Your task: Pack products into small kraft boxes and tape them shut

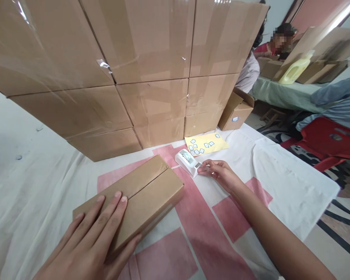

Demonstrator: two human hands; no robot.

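A flat cardboard box (151,194) lies closed on the cloth, a seam running along its top. My left hand (96,229) holds it at the near left, with fingers across the lid and the thumb against the side. Beyond the box's right end stands a white tape dispenser (186,161). My right hand (217,173) is at its front end, with thumb and fingertips pinched together on what looks like the end of clear tape. The tape itself is hard to make out. Just behind the dispenser lies a yellow sheet (207,144) bearing several small blue-edged stickers.
A wall of stacked, taped cardboard boxes (154,101) closes off the back. At its right end stands an open carton (237,111). A red chair (335,136), a seated person and a green-covered table (275,91) with a yellow bottle (297,70) are farther right.
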